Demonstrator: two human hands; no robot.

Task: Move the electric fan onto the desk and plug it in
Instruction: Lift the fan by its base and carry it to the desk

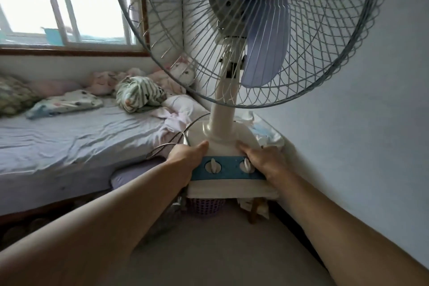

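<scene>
A white electric fan (222, 109) with a blue wire cage, purple blades and a blue control strip with two white knobs fills the middle of the view. My left hand (185, 158) grips the left side of its base, thumb on top. My right hand (260, 160) grips the right side of the base, beside the right knob. The fan's grey cord (171, 141) loops off the base to the left, and its plug is hidden. I cannot tell whether the base rests on something or hangs in my hands. No desk is in view.
A bed (69, 141) with a pale purple sheet, pillows and crumpled clothes lies to the left under a window (58, 2). A white wall (371, 123) runs close on the right. Below the fan base stand a purple plastic basket (205, 208) and a wooden leg (254, 211).
</scene>
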